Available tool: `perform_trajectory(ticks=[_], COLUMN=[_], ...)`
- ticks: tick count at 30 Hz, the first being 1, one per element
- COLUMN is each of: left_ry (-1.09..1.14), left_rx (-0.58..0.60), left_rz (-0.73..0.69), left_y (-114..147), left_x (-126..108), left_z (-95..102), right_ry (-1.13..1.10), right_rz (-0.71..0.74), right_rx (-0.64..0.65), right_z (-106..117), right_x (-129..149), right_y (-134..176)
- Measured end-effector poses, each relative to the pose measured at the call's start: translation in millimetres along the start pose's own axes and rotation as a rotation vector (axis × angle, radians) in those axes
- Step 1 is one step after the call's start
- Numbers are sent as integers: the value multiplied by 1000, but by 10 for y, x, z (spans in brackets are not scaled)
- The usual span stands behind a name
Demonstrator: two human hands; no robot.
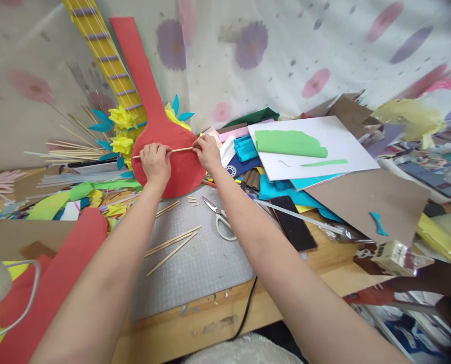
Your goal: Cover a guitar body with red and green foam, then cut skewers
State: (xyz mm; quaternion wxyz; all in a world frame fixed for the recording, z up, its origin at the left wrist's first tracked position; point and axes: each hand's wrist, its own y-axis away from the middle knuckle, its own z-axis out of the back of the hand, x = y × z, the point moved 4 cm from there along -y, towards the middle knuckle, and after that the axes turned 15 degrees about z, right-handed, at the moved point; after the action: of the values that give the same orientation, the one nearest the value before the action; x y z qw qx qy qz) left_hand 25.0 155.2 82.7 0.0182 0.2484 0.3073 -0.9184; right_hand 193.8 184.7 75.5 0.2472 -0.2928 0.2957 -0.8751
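A thin wooden stick [182, 149] lies level across the round body of a red guitar-shaped cutout [168, 179]. My left hand [155, 161] grips the stick near its left end, and a short tip pokes out past the fingers. At the other end, my right hand [207, 151] pinches it between thumb and fingertips. The cutout leans upright, its long neck rising to the upper left. Behind it stands a yellow neck with purple bars and white strings [111, 58], with yellow paper flowers [121, 120] and blue leaves around it.
Scissors [221, 222], loose sticks [174, 242] and short cut pieces lie on a grey cutting mat [210, 273]. To the right are a phone [292, 222] and a white board [347, 146] bearing green crepe paper [289, 143]. Another red piece [66, 263] rests at left.
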Motion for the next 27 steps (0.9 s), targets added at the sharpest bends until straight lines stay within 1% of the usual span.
perform_trajectory(ticks=[3, 6, 10, 12, 15, 18, 21, 24, 27], left_ry=[-16, -31, -40, -63, -132, -203, -253, -242, -170], left_rx=[16, 51, 131, 184, 278, 379, 463, 528, 584], left_rz=[-20, -68, -159, -208, -256, -257, -198, -123, -91], left_y=[41, 99, 216, 326, 576, 872, 1112, 1261, 1360], left_x=[15, 99, 281, 314, 216, 17, -120, -158, -174], left_z=[10, 61, 228, 330, 420, 402, 359, 378, 436], right_ry=[7, 14, -30, -76, -129, -166, -197, -216, -236], right_rz=[37, 53, 133, 162, 161, 171, 181, 182, 167], right_rx=[72, 158, 247, 289, 354, 390, 375, 357, 356], right_z=[13, 14, 40, 52, 48, 47, 109, 210, 279], right_x=[30, 81, 253, 364, 522, 678, 810, 894, 926], right_y=[47, 129, 304, 422, 618, 800, 955, 1099, 1231])
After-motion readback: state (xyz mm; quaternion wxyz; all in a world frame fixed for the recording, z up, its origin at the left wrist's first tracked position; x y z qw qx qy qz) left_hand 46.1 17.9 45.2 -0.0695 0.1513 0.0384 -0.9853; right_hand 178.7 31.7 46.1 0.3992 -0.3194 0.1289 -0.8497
